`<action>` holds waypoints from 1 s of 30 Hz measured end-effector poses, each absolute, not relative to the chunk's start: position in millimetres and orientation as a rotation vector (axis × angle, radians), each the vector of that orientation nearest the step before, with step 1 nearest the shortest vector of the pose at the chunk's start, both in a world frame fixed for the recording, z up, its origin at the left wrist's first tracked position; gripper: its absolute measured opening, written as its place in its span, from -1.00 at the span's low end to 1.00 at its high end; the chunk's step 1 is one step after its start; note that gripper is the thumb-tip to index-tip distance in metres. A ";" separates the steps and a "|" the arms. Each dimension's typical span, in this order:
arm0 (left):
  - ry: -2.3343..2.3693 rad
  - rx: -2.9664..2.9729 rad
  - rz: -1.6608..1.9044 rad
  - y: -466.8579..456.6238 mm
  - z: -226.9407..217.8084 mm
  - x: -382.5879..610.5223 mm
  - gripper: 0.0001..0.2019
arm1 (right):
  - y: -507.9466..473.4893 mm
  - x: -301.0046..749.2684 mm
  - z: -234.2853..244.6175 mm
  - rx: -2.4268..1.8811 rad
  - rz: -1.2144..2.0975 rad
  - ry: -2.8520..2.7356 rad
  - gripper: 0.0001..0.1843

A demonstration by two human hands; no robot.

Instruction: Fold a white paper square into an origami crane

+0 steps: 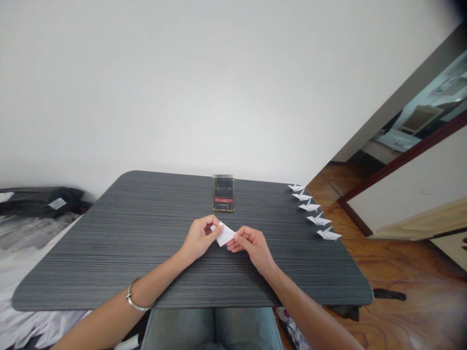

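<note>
A small folded piece of white paper (224, 235) is held between both hands just above the dark striped table (127, 233). My left hand (200, 236) pinches its left end, fingers curled round it. My right hand (251, 244) pinches its right end with thumb and fingers closed. A silver bangle (135, 300) sits on my left wrist.
A phone (223, 193) lies flat beyond the hands near the table's far edge. Several folded white paper cranes (314, 212) line the table's right edge. A bed with dark bags (36, 204) is at the left; wooden floor (401, 272) and a doorway at the right.
</note>
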State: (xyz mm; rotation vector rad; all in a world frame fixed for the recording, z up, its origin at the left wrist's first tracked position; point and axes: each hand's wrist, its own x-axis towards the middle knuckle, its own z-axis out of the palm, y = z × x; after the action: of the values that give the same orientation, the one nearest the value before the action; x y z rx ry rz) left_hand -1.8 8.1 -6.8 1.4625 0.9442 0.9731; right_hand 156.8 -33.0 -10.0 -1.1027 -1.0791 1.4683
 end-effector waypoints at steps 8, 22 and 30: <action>0.949 1.496 0.957 6.9 -4.8 -1.6 -0.80 | -31.8 157.5 -10.9 -1.084 1.579 -1.068 -0.70; 0.934 1.562 0.906 5.3 -6.0 -1.0 -0.80 | -30.7 161.5 -11.3 -1.091 1.710 -0.929 -0.72; 0.965 1.652 0.887 3.7 -1.2 -0.9 -0.80 | -30.3 166.2 -14.5 -1.113 1.714 -0.902 -0.79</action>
State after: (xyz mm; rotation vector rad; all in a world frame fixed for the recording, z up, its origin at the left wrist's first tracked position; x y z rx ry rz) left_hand -0.9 3.7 -1.2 1.6522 0.9654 0.8867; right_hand 166.2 -30.3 -14.5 -1.1133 -0.9023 1.7137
